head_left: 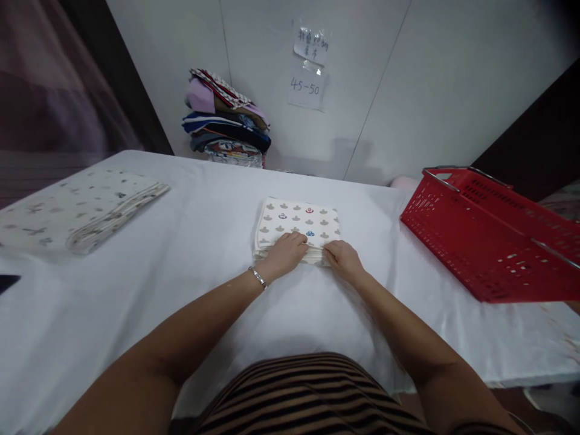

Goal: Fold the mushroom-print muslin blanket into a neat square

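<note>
Head camera view: a folded cloth lay flat just right of the frame's center, its off-white face printed with rows of gray, cap-like shapes and a few motifs picked out in red, blue and purple. Folded into a neat rectangle, it showed its stacked layers along the near edge, where both hands worked. The left hand, a silvery bracelet at its wrist, had its fingers curled narrowly over that edge; its thumb could not be made out. The right hand pinched the edge near the lower right corner, just beside the left.

White tablecloth ran out on all sides of the bundle, leaving room to the left, to the right and toward the far edge. At left, well apart, a larger patterned cloth lay folded, its thick fold facing the center. At right, a red basket with metal handles bounded the space and ran out of the frame. Beyond the table's far edge, at upper left of center, a pile of fabrics stood against a pale wall; a sheet marked "45-50" hung at top center.
</note>
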Available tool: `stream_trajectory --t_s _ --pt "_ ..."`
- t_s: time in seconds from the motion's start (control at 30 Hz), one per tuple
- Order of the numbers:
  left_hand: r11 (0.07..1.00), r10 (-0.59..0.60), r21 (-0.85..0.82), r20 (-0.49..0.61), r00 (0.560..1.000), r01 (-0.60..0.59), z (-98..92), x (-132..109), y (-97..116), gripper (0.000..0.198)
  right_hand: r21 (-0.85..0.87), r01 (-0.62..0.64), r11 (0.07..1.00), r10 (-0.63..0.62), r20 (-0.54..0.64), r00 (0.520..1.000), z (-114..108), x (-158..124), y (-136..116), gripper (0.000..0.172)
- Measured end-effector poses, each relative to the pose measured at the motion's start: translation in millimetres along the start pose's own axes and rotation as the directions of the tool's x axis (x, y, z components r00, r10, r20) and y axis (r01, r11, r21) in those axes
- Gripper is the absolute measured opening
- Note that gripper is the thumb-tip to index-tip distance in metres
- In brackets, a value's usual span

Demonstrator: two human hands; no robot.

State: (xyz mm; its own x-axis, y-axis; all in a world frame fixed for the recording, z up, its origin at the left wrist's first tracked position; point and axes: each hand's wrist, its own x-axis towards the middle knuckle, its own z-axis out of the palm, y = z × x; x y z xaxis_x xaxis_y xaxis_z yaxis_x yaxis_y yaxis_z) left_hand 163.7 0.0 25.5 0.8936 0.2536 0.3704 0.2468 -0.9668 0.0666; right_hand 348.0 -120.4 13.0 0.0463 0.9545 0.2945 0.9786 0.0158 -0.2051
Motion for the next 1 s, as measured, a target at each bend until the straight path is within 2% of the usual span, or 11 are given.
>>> stream_trajectory --t_s 0.23,0.43,0.6,0.73,0.83,0.9,0.93,0.97,1.0 --pt "0.999 0.022 0.042 0.052 0.998 -0.024 -0.2 -0.2 6.3 0.02 -0.033 0.02 0.999 -0.021 -0.022 1.0 -0.2 -2.9 -2.4 0.026" --pt "1.0 -0.027 -0.008 0.044 0.999 0.028 -2.2 -4.4 11.2 0.018 -0.09 0.115 0.989 -0.118 -0.038 0.992 4.0 -11.1 -3.8 0.03" --pt "0.998 -0.065 -0.018 0.063 0.996 0.066 7.1 -10.5 13.6 0.018 -0.111 0.129 0.985 -0.142 -0.115 0.983 13.3 -16.5 -0.6 0.029" --pt "0.999 -0.042 -0.028 -0.002 0.999 0.042 13.7 -27.1 13.5 0.023 -0.088 0.145 0.986 -0.157 -0.152 0.976 19.2 -20.7 1.6 0.03" --pt "0.995 -0.071 -0.079 -0.086 0.994 0.064 8.8 -45.5 4.0 0.029 -0.072 0.148 0.986 -0.158 -0.171 0.972 20.3 -23.6 2.7 0.031" --pt "0.974 -0.199 -0.139 -0.154 0.968 0.178 1.7 -58.7 -9.9 0.028 -0.067 0.141 0.988 -0.151 -0.165 0.975 17.9 -23.8 2.5 0.031" --pt "0.945 -0.306 -0.183 -0.203 0.93 0.271 -2.1 -65.1 -18.4 0.027 -0.065 0.139 0.988 -0.147 -0.157 0.976 15.8 -23.0 1.7 0.031" --pt "0.9 -0.423 -0.231 -0.247 0.872 0.371 -5.8 -71.0 -27.2 0.025 -0.062 0.137 0.989 -0.145 -0.151 0.978 13.3 -21.3 0.2 0.031" --pt "0.832 -0.545 -0.295 -0.284 0.789 0.469 -8.9 -76.3 -35.5 0.023 -0.058 0.139 0.989 -0.146 -0.146 0.978 10.6 -18.7 -2.3 0.031"
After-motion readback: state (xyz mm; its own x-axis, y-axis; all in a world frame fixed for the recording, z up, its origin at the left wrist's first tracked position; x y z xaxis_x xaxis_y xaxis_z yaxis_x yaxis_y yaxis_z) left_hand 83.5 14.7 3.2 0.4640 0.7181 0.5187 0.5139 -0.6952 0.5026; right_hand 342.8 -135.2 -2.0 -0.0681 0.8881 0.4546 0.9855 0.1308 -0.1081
